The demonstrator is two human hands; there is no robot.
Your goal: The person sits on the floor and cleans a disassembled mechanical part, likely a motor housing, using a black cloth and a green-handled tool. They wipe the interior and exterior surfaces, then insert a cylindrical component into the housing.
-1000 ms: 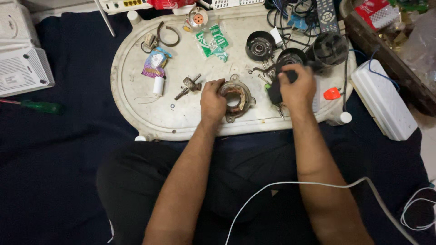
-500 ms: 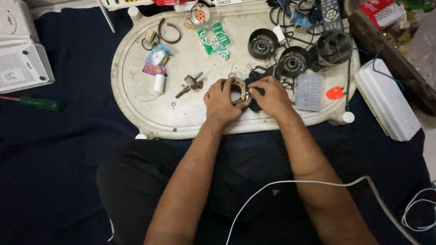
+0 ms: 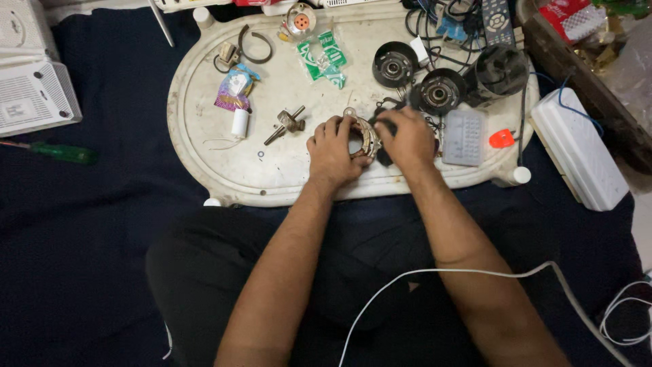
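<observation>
A white oval tray (image 3: 204, 156) sits on dark cloth. At its near middle, the left hand (image 3: 333, 153) curls its fingers over a ring-shaped motor winding (image 3: 363, 139), while the right hand (image 3: 407, 139) pinches a black part at its right edge (mostly hidden). Steadying the ring flat seems wise.
</observation>
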